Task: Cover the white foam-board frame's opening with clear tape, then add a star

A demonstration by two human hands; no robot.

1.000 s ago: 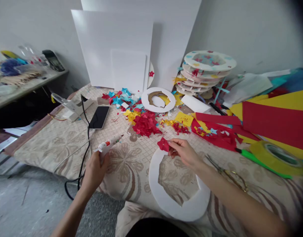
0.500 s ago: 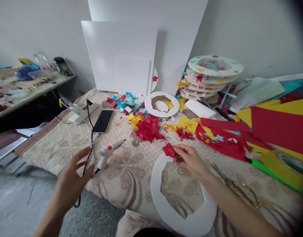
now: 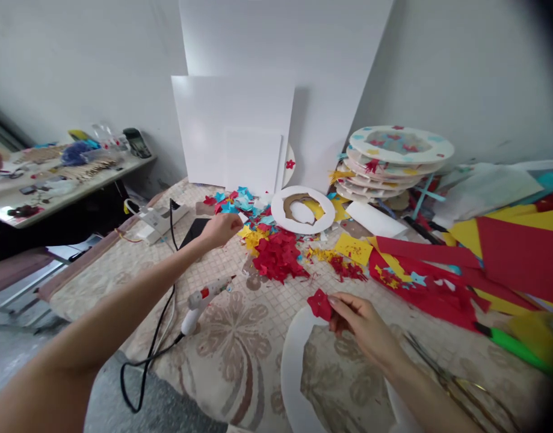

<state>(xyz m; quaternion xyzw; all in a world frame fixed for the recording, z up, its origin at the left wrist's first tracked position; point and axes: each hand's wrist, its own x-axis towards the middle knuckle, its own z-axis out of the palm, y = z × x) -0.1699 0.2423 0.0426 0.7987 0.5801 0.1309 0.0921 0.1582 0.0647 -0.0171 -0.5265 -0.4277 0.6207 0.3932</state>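
Note:
My right hand (image 3: pixel 357 322) pinches a red paper flower (image 3: pixel 320 305) between thumb and fingers. The flower is over the upper edge of a white foam ring (image 3: pixel 294 373), which lies on the table with a jagged opening. My left hand (image 3: pixel 222 230) reaches out over part of a dark phone (image 3: pixel 194 232), its fingers curled beside the heap of blue paper stars (image 3: pixel 233 203). What those fingers hold, if anything, is hidden. Yellow pieces (image 3: pixel 253 239) and a heap of red paper flowers (image 3: pixel 280 257) lie close by. A white glue gun (image 3: pixel 206 297) rests below my left forearm.
Scissors (image 3: pixel 452 379) and a green-handled tool (image 3: pixel 520 349) lie at the right, near red and yellow sheets (image 3: pixel 524 258). Decorated rings (image 3: pixel 400 144) stand stacked at the back. White boards (image 3: pixel 240 108) lean on the wall. A black cord (image 3: pixel 156 337) loops over the table's left edge.
My left hand has moved forward and right, from beside the glue gun to the paper pieces, and its fingers have curled. My right hand still pinches the red flower. The view has shifted.

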